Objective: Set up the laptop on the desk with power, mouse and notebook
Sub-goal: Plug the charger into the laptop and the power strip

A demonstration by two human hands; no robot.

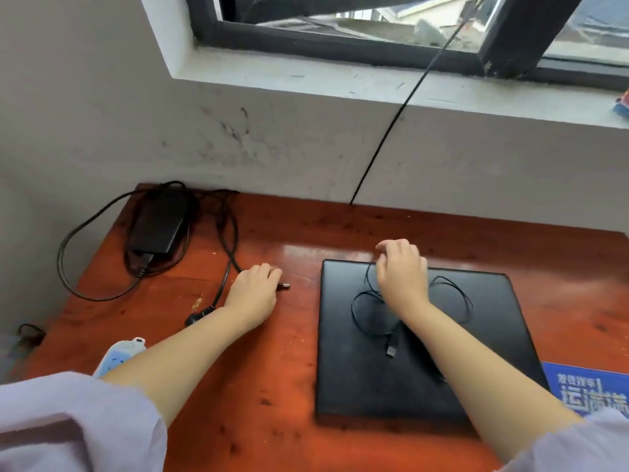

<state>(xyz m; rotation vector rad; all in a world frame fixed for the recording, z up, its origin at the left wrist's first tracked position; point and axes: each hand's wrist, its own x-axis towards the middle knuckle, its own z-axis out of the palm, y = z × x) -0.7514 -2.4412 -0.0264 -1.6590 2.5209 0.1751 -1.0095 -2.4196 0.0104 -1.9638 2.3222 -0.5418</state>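
A closed black laptop [367, 383] lies flat on the red-brown desk [265, 369], right of centre. My right hand [401, 270] rests on the laptop's far edge, fingers curled over something I cannot see. A thin black cable [360, 303] loops across the lid and ends in a USB plug [390, 350]. My left hand [255, 287] is shut on the charger's cord, whose barrel plug [284, 286] sticks out to the right. The black power brick [158, 221] sits at the desk's far left corner with its cables coiled around it.
A white and blue power strip [117, 356] lies at the desk's left front, with a black mains plug [199, 316] just beyond it. A blue printed item [592, 390] shows at the right edge. The wall and window sill [374, 86] rise behind, with a black wire [391, 124] running down.
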